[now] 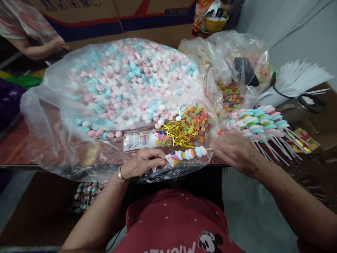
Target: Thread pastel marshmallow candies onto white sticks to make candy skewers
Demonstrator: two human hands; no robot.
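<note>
My left hand, a bracelet at its wrist, pinches the open end of a printed clear wrapper. A candy skewer of pink, blue and white pieces with orange rings lies partly inside that wrapper. The skewer's white stick end is between the closed fingers of my right hand. Just above are gold twist ties, a stack of printed wrappers and a pile of colourful candy rings. Finished-looking candy skewers are stacked to the right of my right hand.
A large clear bag of pastel candies covers the table's middle. Behind on the right sit a bag of rings and white sticks. Wrapped skewers lie in a box below left. Another person's arm shows at upper left.
</note>
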